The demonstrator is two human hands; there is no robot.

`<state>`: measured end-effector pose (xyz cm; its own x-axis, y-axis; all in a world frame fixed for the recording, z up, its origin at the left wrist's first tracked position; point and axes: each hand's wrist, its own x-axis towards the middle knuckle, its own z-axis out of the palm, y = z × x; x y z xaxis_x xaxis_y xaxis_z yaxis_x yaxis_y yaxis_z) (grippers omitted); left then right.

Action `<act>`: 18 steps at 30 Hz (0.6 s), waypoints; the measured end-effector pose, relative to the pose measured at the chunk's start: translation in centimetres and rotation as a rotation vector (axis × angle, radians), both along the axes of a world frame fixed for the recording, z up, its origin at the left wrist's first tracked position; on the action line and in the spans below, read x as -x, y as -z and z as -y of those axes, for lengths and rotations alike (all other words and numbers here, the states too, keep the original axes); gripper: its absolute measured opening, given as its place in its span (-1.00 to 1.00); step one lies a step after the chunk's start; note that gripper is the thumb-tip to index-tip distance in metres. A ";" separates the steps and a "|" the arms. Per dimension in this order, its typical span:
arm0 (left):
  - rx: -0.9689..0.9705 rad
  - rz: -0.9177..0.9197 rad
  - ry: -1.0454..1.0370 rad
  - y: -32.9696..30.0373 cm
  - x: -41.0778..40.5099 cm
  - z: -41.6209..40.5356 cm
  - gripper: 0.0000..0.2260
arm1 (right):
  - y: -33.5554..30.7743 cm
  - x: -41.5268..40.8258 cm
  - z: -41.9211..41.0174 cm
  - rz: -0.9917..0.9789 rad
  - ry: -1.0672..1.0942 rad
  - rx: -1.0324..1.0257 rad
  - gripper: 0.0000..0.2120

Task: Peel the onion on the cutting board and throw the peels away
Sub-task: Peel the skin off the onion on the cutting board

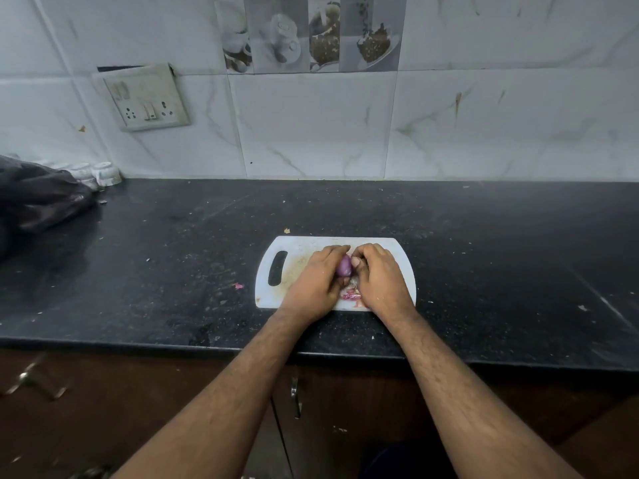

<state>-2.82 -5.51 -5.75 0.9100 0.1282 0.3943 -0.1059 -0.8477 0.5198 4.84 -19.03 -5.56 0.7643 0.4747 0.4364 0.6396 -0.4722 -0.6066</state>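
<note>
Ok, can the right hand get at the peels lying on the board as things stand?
Probably yes. The peels lie bare on the board just beside the right hand, nothing over them; it would first have to let go of the onion.

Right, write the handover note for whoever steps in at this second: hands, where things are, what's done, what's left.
Left hand: gripping the onion over the cutting board.
Right hand: fingers curled against the onion's right side, thumb on it, working the skin.
Onion shows smooth purple flesh where visible; the rest is hidden by the hands.
Peels lie on the board between the wrists; one scrap is on the counter, left of the board.
Left: finish peeling, gather all peels, throw them away. No bin in view.
</note>
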 end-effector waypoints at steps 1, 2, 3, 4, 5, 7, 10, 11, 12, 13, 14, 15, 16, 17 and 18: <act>0.001 0.005 0.002 0.0 0.0 0.0 -0.48 | 0.0 -0.1 0.0 0.019 0.005 0.021 -0.88; 0.000 0.006 0.003 0.0 -0.1 0.0 -0.48 | -0.1 0.0 0.0 0.038 0.002 0.039 -0.87; -0.002 0.004 0.003 -0.1 -0.1 0.0 -0.48 | -0.1 0.0 0.0 0.058 -0.010 0.052 -0.85; -0.002 -0.001 0.005 -0.1 -0.1 0.1 -0.48 | -0.2 0.1 0.0 0.073 -0.028 0.062 -0.83; 0.003 -0.006 0.009 -0.2 -0.1 0.1 -0.48 | -0.2 0.1 0.1 0.081 -0.045 0.065 -0.80; 0.024 -0.018 0.018 -0.4 0.0 0.1 -0.50 | -0.2 -0.2 0.1 0.069 -0.063 0.047 -0.76; 0.062 -0.043 0.011 -0.5 -0.3 -0.1 -0.53 | -0.3 -0.1 0.5 0.029 -0.129 0.004 -0.77; 0.085 -0.061 -0.015 -0.6 -0.4 -0.1 -0.53 | -0.3 0.0 0.6 0.018 -0.190 0.018 -0.79; 0.100 -0.083 -0.043 -0.7 -0.5 -0.2 -0.53 | -0.2 0.2 0.7 0.014 -0.247 0.043 -0.81; 0.099 -0.097 -0.059 -0.9 -0.7 -0.3 -0.53 | -0.1 0.3 0.7 0.010 -0.269 0.057 -0.83; 0.086 -0.098 -0.057 -0.9 -0.8 -0.4 -0.53 | 0.0 0.2 0.6 -0.001 -0.246 0.038 -0.84; 0.077 -0.093 -0.043 -0.9 -0.8 -0.4 -0.54 | 0.0 -0.1 0.6 -0.031 -0.180 -0.022 -0.85; 0.074 -0.086 -0.028 -0.9 -0.8 -0.4 -0.54 | -0.1 -0.4 0.7 -0.080 -0.089 -0.101 -0.85; 0.080 -0.082 -0.021 -0.9 -0.6 -0.3 -0.54 | -0.1 -0.7 0.8 -0.133 -0.005 -0.173 -0.85; 0.093 -0.082 -0.022 -0.8 -0.5 -0.3 -0.54 | -0.2 -0.8 0.9 -0.177 0.053 -0.228 -0.86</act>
